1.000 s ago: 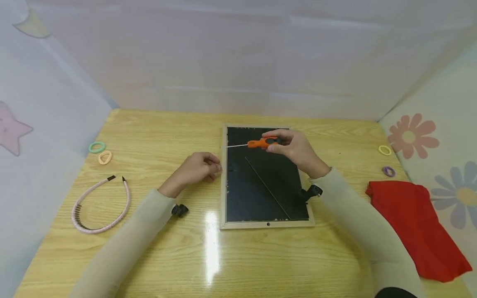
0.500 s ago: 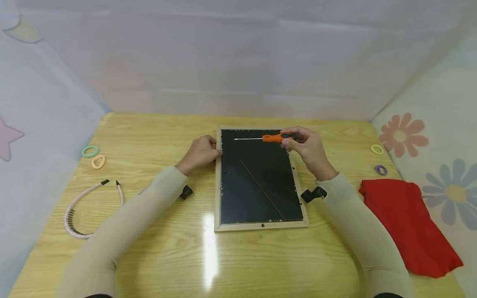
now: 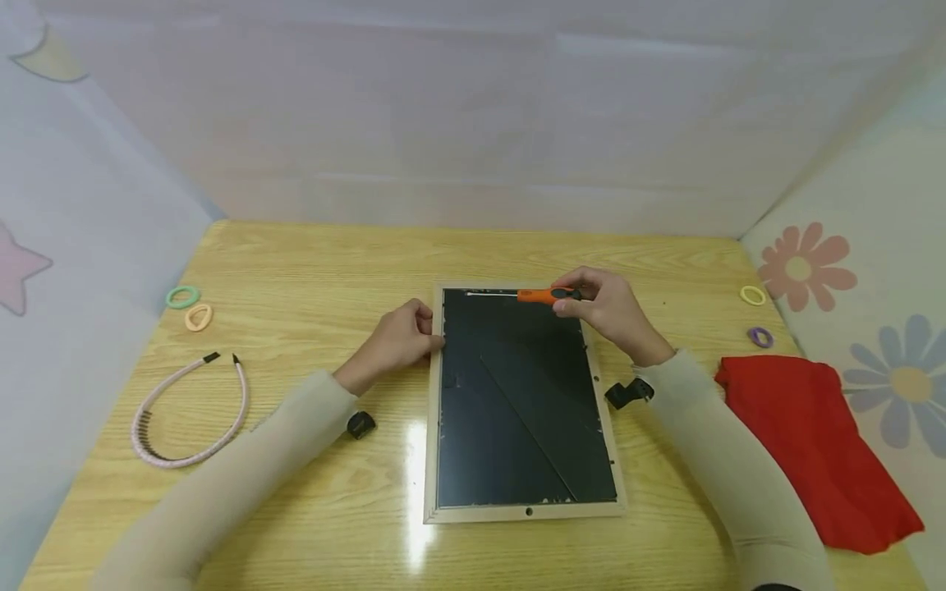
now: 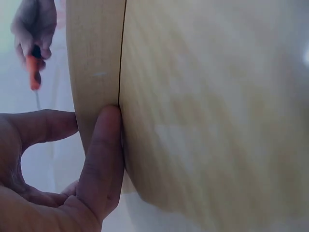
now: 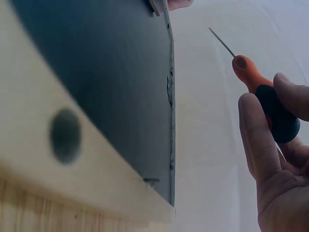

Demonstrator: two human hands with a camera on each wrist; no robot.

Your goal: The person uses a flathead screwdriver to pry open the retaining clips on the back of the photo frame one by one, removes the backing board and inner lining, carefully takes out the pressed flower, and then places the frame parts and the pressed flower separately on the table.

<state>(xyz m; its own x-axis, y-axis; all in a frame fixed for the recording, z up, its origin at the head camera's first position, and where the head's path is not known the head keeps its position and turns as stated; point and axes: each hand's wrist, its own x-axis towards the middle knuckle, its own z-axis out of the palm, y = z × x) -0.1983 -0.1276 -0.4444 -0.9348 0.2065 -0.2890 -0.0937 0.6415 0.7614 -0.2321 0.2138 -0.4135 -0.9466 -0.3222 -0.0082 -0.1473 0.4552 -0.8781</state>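
Observation:
A picture frame lies face down on the table, its black backing upward in a pale wood rim. My left hand pinches the left rim near its far corner; in the left wrist view the thumb and a finger press against the wood. Over the frame's far right part, my right hand grips the handle of an orange and black screwdriver. The thin shaft points left across the far rim in the head view. The right wrist view shows the screwdriver held by thumb and fingers, apart from the frame.
A pink headband and green and peach rings lie at left. Over on the right are yellow and purple rings and a red cloth. Fabric walls close off the back and sides.
My left hand has moved onto the frame's left rim and taken hold of it. The frame has slid toward me. The screwdriver has shifted right, still in my right hand.

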